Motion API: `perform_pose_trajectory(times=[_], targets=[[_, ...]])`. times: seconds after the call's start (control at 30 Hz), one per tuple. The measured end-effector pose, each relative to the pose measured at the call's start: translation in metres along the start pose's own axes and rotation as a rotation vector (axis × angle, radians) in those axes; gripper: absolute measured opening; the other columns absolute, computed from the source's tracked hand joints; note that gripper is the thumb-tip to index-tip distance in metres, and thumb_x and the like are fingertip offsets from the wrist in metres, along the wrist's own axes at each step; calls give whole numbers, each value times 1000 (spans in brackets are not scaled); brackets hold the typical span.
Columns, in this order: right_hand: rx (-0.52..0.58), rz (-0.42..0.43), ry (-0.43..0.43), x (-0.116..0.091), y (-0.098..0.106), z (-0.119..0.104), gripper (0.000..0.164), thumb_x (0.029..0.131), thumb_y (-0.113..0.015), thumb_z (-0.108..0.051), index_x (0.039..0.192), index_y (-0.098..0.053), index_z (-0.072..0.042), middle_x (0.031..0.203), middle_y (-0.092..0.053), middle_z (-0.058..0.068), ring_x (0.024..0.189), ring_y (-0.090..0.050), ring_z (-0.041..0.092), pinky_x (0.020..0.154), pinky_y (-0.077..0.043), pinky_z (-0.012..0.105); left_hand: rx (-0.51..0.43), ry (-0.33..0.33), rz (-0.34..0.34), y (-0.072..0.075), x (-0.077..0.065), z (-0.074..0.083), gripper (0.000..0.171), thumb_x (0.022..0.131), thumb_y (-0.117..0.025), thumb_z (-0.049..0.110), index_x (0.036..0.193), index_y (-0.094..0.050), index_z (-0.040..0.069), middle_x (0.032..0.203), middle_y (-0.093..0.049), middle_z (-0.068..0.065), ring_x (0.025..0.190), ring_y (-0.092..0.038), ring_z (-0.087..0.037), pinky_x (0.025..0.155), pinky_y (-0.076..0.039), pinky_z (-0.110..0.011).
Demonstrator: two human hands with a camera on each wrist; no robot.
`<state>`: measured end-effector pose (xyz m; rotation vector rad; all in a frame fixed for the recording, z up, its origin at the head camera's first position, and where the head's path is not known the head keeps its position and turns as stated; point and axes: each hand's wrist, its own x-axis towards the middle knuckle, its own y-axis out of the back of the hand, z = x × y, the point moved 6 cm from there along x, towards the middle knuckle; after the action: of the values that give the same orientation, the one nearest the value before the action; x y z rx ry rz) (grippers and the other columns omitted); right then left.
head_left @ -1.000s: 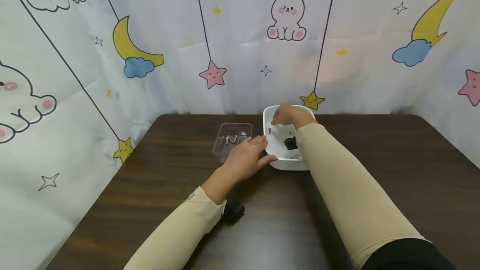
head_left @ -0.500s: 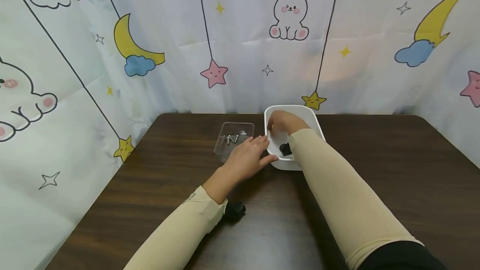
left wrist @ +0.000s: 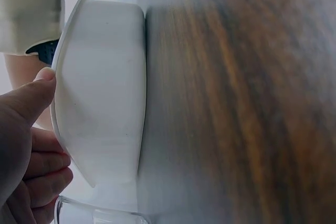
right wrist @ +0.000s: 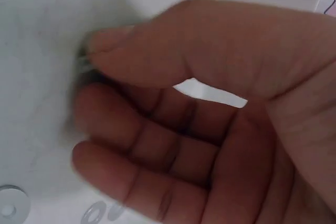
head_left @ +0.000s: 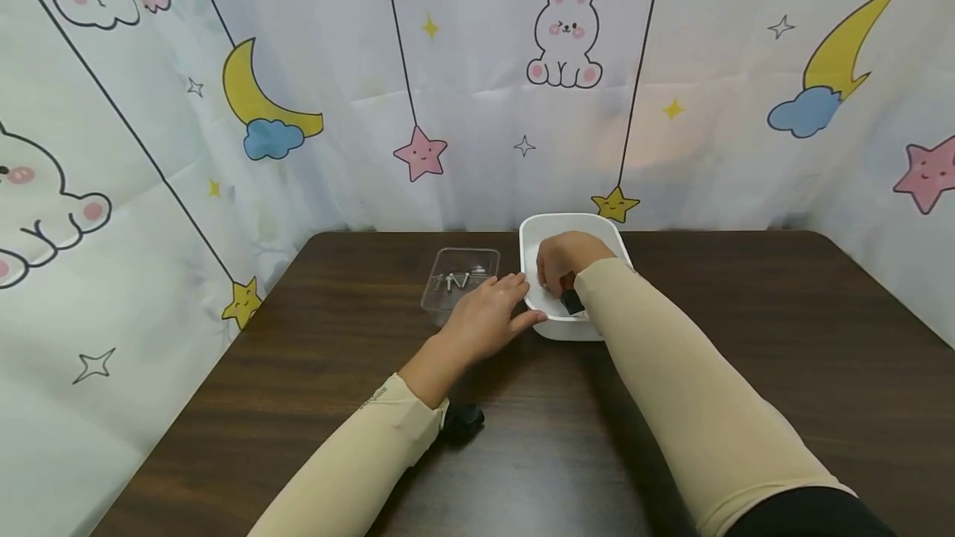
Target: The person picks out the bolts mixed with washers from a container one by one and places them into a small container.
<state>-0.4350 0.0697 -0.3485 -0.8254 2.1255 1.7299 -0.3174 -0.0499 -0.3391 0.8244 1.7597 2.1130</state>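
My right hand (head_left: pixel 563 259) reaches down into a white bin (head_left: pixel 574 330). In the right wrist view its thumb and forefinger pinch a small metal piece (right wrist: pixel 85 65), too blurred to show its kind. Several flat washers, among them a larger washer (right wrist: pixel 20 205), lie on the bin's floor by that hand. My left hand (head_left: pixel 488 309) rests at the bin's near left corner. Its thumb (left wrist: pixel 44 77) touches the rim, and its other fingers lie against the left side. Just left of the bin stands a clear plastic tray (head_left: pixel 433 302) with several screws (head_left: pixel 455 282), partly hidden by my left hand.
Both containers stand towards the far edge of a dark wooden table (head_left: pixel 358 305). A patterned curtain (head_left: pixel 477 89) hangs right behind it. Black wrist cameras sit under both wrists, the left camera (head_left: pixel 462 421) low over the table.
My right hand has lowered into the bin and drawn slightly nearer. A small metal piece that lay by the bin's left wall is no longer seen there. My left hand stays at the rim.
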Motion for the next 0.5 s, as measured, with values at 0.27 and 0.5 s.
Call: perform_pose_trajectory(times=[0.27,0.5], targets=[[-108,-52,-7,-1,-7,0,12,80,-68,-2,84,-74,-11,67,-57,1,60,-47,14,53,-38,26,-31,24,-23,-2,-1,-1,64,97,-52,54,143,-52,10,148,-50,-9,139,-45,-23,117,-34,-40],[10,-37,7,-12,7,4,9,83,-72,-11,88,-76,-5,74,-66,6,65,-57,17,60,-52,26,-40,22,-19,-1,0,-1,64,97,-53,53,142,-54,7,148,-51,-10,139,-45,-23,117,-33,-40]])
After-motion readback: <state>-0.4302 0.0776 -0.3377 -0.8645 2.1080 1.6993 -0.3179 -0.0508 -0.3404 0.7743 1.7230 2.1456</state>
